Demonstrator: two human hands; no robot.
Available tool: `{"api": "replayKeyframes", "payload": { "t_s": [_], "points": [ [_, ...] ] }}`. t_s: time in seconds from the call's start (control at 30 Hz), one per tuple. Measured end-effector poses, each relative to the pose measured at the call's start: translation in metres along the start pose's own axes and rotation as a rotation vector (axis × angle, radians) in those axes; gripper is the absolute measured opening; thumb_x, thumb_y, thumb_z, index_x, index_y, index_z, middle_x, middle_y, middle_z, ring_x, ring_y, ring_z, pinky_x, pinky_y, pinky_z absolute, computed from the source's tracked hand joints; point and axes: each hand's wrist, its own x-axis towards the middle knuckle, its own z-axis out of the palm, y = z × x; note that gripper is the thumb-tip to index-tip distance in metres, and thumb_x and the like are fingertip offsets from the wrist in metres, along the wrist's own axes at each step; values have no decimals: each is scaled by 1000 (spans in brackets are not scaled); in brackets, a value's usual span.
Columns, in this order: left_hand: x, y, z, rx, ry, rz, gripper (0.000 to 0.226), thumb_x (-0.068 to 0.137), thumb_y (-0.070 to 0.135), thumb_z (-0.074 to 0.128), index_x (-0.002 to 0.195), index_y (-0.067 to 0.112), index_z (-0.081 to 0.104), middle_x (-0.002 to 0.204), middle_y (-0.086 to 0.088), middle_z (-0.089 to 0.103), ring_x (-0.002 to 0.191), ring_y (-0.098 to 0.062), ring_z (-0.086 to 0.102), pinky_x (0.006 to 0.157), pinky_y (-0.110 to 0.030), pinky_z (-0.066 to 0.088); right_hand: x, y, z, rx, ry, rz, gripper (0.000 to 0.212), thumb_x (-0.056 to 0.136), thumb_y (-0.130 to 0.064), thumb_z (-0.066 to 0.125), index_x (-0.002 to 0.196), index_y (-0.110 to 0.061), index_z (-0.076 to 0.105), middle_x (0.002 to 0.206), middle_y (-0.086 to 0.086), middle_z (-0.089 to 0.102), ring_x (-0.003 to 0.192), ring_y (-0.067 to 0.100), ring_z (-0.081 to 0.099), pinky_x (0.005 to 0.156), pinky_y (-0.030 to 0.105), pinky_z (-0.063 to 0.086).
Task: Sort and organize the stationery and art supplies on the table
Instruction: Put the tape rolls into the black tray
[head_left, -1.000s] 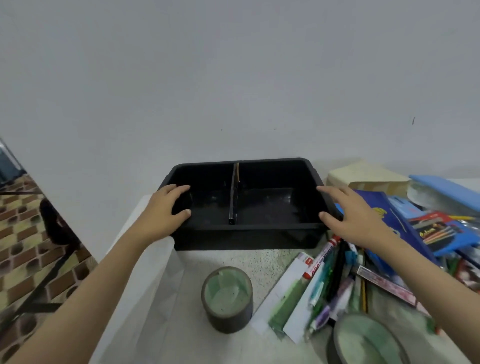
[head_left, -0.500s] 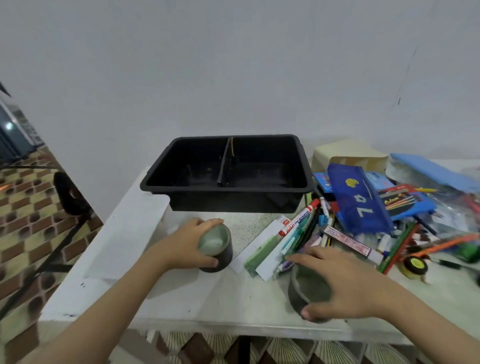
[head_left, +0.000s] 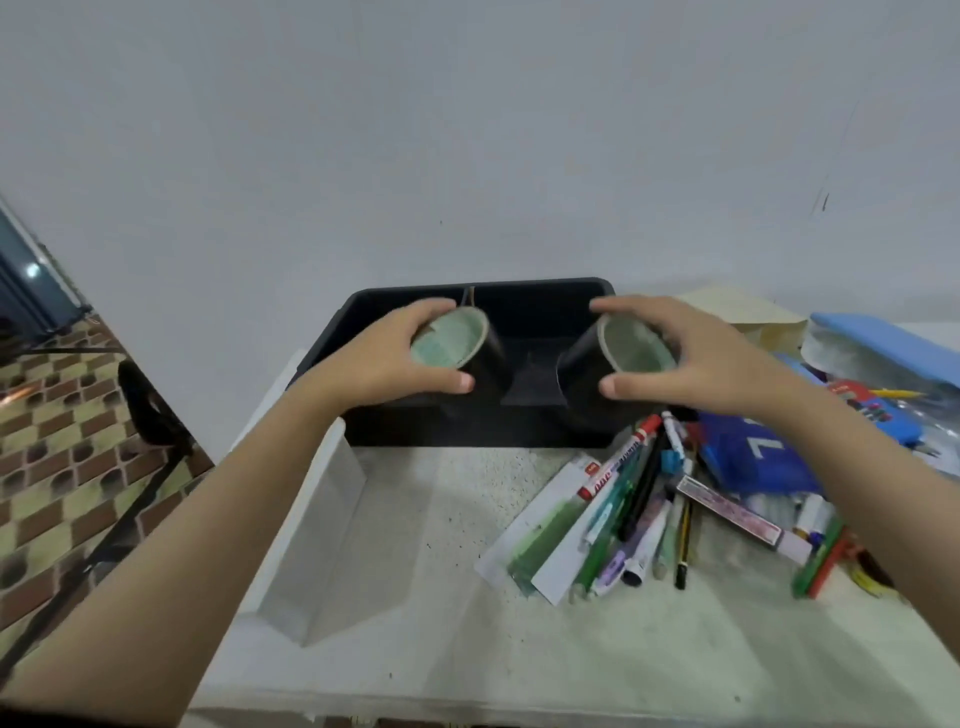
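White table (head_left: 457, 519); tray (head_left: 540, 285) partly hidden; left hand (head_left: 384, 364) grip clasps left tape (head_left: 452, 338), right hand (head_left: 701, 358) clasps right tape (head_left: 631, 343).

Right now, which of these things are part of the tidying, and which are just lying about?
In use:
left tape roll, gripped by the left hand
right tape roll, gripped by the right hand
black tray, with both rolls held over it

Lying untouched:
pens and markers, in a heap
blue pouch
beige box
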Motion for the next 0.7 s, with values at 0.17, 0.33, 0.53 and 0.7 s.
{"api": "replayKeyframes", "payload": {
  "t_s": [0.17, 0.33, 0.53, 0.7],
  "points": [
    [77, -7, 1, 132, 66, 35, 92, 66, 34, 83, 141, 20, 32, 134, 2, 45, 120, -15, 45, 97, -26, 37, 79, 31, 6, -171, 113, 62, 83, 68, -44, 79, 139, -19, 43, 139, 0, 46, 128, 17, 41, 100, 23, 27],
    [143, -26, 19, 315, 29, 29, 97, 65, 43, 82, 143, 18, 29, 140, -2, 44, 126, -22, 44, 104, -36, 36, 134, 64, 30, -424, 66, 82, 93, 59, -65, 70, 137, -20, 46, 134, 1, 54, 120, 27, 46, 98, 36, 36],
    [201, -53, 43, 617, -67, 6, 101, 62, 57, 77, 143, 19, 29, 139, -3, 47, 130, -23, 40, 114, -42, 16, 168, 104, 53, -471, -62, 115, 96, 64, -54, 77, 143, -19, 37, 143, 2, 45, 129, 26, 38, 105, 33, 31],
    [218, -70, 56, 646, -158, 44, 99, 65, 55, 75, 145, 21, 28, 143, -6, 43, 138, -26, 29, 116, -46, 1, 183, 119, 67, -438, -142, 144, 97, 64, -51, 78, 144, -18, 34, 145, 2, 42, 132, 24, 35, 109, 35, 31]
  ]
}}
